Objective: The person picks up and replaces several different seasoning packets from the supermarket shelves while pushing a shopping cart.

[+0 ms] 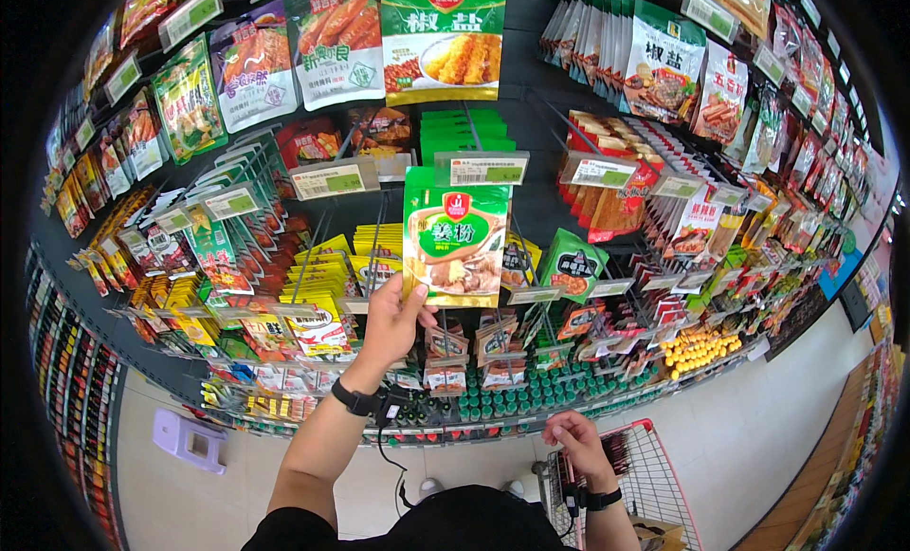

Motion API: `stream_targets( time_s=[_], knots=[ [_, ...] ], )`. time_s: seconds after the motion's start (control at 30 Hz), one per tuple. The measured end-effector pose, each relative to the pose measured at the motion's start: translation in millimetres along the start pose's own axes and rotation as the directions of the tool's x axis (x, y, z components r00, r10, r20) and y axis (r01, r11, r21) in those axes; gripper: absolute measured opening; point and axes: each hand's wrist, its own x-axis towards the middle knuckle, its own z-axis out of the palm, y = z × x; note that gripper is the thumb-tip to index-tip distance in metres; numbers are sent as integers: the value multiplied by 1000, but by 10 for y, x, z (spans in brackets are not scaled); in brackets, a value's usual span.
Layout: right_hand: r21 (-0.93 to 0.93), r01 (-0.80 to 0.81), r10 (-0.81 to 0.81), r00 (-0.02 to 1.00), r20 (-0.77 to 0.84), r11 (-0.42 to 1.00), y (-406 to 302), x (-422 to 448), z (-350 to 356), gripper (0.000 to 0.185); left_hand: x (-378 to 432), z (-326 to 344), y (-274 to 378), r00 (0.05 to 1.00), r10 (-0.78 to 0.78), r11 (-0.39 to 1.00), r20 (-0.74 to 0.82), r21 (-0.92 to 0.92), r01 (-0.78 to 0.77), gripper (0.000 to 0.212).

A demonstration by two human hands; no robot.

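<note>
My left hand (398, 320) reaches up to the shelf and grips the lower left corner of a green and white ginger powder packet (456, 238), thumb in front. The packet faces me, upright, just below a price tag holder (480, 170); whether it still hangs on its hook cannot be told. Lower right, my right hand (574, 437) is beside the shopping cart (657, 473), its fingers loosely curled with nothing seen in them. Straps with small wired devices circle both wrists.
Metal hooks with seasoning packets (441, 46) fill the shelf ahead. Green-capped bottles (512, 394) stand low down. A purple plastic stool (188, 441) is on the floor at left. Yellow-capped items (700, 350) sit at right. The cart holds a brown item (654, 533).
</note>
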Motion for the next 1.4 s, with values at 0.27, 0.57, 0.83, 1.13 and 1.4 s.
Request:
stream_targets(
  time_s=[0.27, 0.57, 0.83, 1.13, 1.4],
  knots=[
    [4, 33, -33, 998, -52, 999, 27, -35, -60, 14, 169, 171, -57, 996, 78, 997, 37, -31, -77, 19],
    [-9, -35, 33, 992, -119, 999, 82, -79, -81, 12, 9, 262, -43, 984, 179, 984, -13, -9, -179, 23],
    [5, -21, 22, 994, -105, 1000, 172, 0, -64, 12, 27, 298, 24, 990, 134, 989, -47, -51, -137, 22],
    [6, -23, 24, 996, -82, 1000, 253, 73, -64, 11, 139, 319, -8, 993, 104, 993, -62, -53, -108, 20],
    [12, -58, 59, 995, -76, 998, 255, 80, -31, 11, 140, 361, 65, 992, 99, 993, -83, -57, -104, 20]
  ],
)
